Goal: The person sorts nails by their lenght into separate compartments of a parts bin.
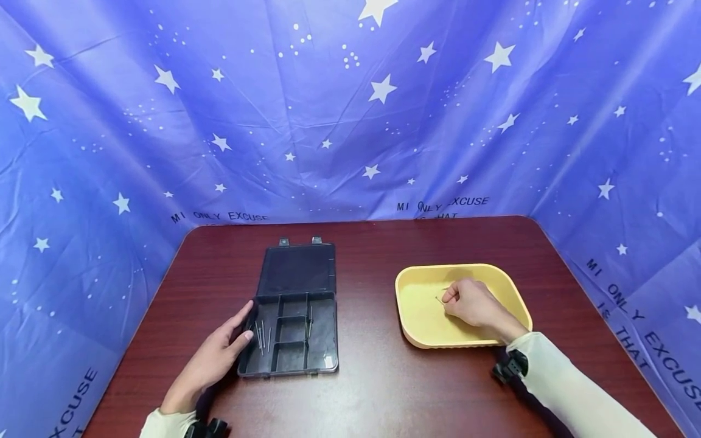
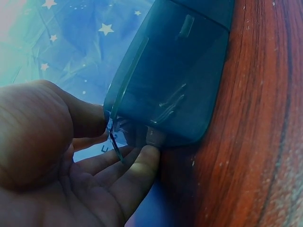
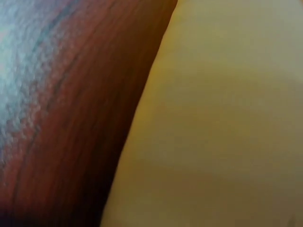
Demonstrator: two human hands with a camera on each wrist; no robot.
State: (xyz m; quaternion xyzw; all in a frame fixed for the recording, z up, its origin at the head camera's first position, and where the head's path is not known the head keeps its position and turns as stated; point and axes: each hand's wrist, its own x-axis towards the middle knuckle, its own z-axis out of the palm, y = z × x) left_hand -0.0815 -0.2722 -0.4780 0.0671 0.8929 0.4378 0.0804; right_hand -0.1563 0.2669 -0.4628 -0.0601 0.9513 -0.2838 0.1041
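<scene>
My left hand point(image 1: 215, 353) holds the left side of a dark, see-through compartment box point(image 1: 290, 368), thumb over the rim and fingers along the outer wall. From the left wrist view, the thumb and fingers pinch the box's edge point(image 2: 125, 80). Several thin metal nails point(image 1: 261, 337) lie in its long left compartment, and a few more point(image 1: 310, 322) stand by the right-hand divider. Inside the yellow tray point(image 1: 408, 328), my right hand point(image 1: 475, 304) is lowered with curled fingers, pinching a thin nail point(image 1: 439, 299) whose end sticks out left of the fingertips.
The box's lid point(image 1: 298, 267) lies folded back, its two latches point(image 1: 316, 240) pointing away. Both stand on a dark red wooden table point(image 1: 367, 340). A blue star-patterned cloth point(image 1: 328, 109) hangs behind and at both sides. The tray's outer wall point(image 3: 213, 118) fills much of the right wrist view.
</scene>
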